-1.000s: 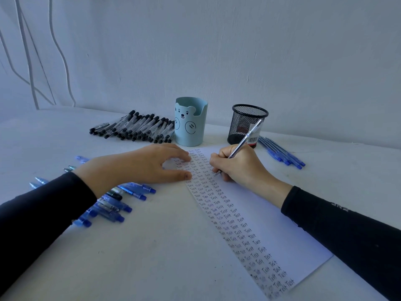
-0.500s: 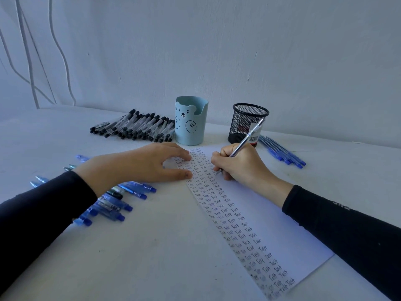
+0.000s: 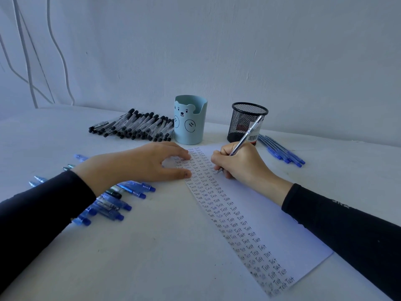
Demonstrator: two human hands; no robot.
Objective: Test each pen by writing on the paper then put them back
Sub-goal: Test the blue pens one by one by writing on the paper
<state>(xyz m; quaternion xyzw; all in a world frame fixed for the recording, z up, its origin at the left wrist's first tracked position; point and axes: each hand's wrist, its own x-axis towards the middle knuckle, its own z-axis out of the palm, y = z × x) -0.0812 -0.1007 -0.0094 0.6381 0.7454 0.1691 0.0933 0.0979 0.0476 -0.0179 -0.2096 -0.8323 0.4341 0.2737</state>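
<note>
A white sheet of paper (image 3: pixel 280 231) lies on the table, its left strip filled with several columns of the word "Test". My right hand (image 3: pixel 243 164) grips a clear pen (image 3: pixel 247 135) with its tip on the paper near the top of the last column. My left hand (image 3: pixel 138 164) rests on the paper's upper left edge, fingertips and thumb pressing it down. Under my left forearm lies a row of blue click pens (image 3: pixel 117 203). Black capped pens (image 3: pixel 134 127) lie in a row at the back left, and blue stick pens (image 3: pixel 282 152) at the back right.
A light blue bear-faced pen cup (image 3: pixel 189 120) and a black mesh pen cup (image 3: pixel 245 120) stand behind the paper near the wall. White cables (image 3: pixel 30 61) hang on the wall at the far left. The white table (image 3: pixel 152 257) runs toward me.
The pen's top has shifted slightly as my right hand writes; the hand stays at the same spot on the paper. My left hand has not moved.
</note>
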